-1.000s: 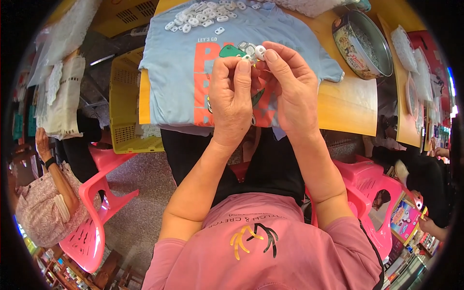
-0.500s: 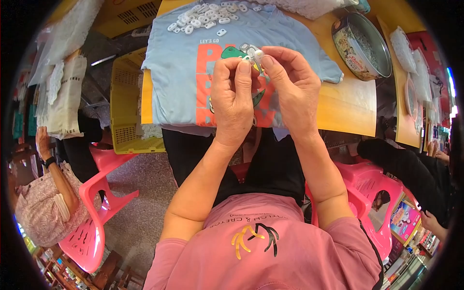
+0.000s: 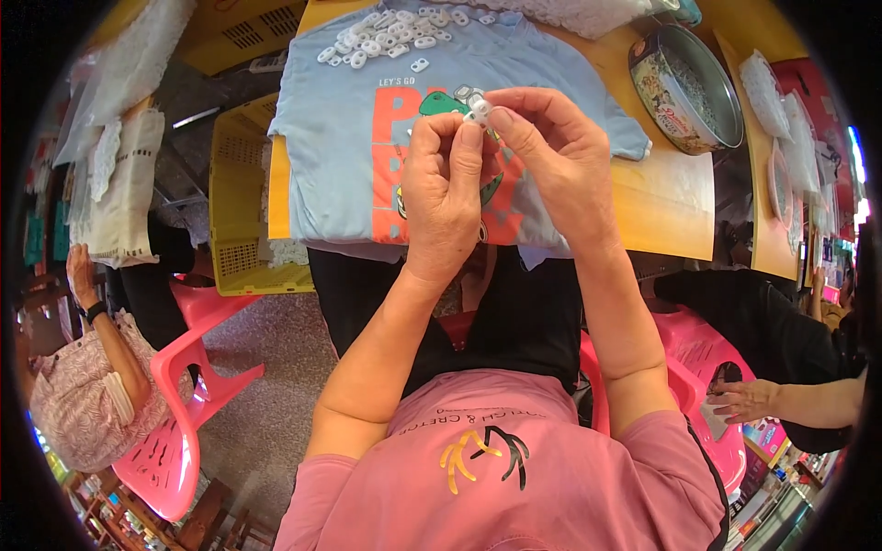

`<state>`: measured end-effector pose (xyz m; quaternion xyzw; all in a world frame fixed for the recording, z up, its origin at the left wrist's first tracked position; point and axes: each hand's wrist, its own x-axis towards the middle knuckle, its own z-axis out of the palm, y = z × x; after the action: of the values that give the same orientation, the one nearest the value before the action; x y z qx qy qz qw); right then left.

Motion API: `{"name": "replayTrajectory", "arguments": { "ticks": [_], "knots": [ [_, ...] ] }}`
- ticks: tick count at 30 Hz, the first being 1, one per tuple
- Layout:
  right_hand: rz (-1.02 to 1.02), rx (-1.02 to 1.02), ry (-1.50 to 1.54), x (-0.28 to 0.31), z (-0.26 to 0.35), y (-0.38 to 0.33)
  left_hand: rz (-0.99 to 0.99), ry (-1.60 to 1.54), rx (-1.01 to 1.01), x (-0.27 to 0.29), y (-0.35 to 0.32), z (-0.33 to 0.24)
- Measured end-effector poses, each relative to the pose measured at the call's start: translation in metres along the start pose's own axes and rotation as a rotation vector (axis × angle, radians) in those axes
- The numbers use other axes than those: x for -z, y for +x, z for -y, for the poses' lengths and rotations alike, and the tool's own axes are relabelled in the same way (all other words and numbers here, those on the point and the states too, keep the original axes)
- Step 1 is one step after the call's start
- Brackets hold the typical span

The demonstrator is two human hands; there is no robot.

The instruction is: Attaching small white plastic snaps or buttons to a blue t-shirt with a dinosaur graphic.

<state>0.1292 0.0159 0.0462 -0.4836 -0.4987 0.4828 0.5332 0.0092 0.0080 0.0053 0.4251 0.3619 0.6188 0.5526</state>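
Note:
My left hand [image 3: 443, 188] and my right hand [image 3: 559, 165] meet in front of me above a light blue T-shirt [image 3: 331, 138] spread on the table. Both are closed in a pinch, thumb against forefinger. Between their fingertips is a small white plastic piece [image 3: 480, 108] with rounded ends; the fingers cover part of it, and I cannot tell whether it is one piece or two joined. Farther off on the shirt lies a pile of small white oval plastic pieces [image 3: 386, 37] with holes. One loose piece [image 3: 420, 65] rests apart from the pile, nearer to me.
An oval metal tin [image 3: 650, 92] holding many tiny clear bits stands at the right on the yellow table [image 3: 675, 207]. A yellow plastic crate [image 3: 230, 202] is at the left. Pink chairs [image 3: 175, 404] flank me. One person's hand [image 3: 746, 401] reaches in at right; another person sits left.
My fingertips have come closer together, and the white parts between them now touch or overlap. At the right, another person's hand has come into view over the pink chair.

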Motion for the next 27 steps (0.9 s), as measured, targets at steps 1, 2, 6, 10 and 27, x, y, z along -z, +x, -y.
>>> {"name": "replayTrajectory", "arguments": {
  "ticks": [1,2,6,10,27],
  "knots": [
    [0.015,0.014,-0.008,0.001,0.000,0.001,0.001,0.000,0.001,0.000,0.000,-0.001],
    [0.030,0.027,-0.016,0.002,0.000,0.002,0.012,0.014,-0.008,0.000,0.000,-0.002],
    [0.063,0.035,-0.018,0.007,-0.001,0.005,0.026,0.035,-0.018,0.001,0.001,-0.001],
    [0.009,0.051,0.002,-0.001,-0.002,-0.001,0.017,0.036,-0.043,0.001,0.001,0.003],
    [-0.144,0.347,-0.043,-0.038,-0.029,-0.006,-0.119,-0.166,-0.067,0.001,-0.001,0.007]
  ]
}}
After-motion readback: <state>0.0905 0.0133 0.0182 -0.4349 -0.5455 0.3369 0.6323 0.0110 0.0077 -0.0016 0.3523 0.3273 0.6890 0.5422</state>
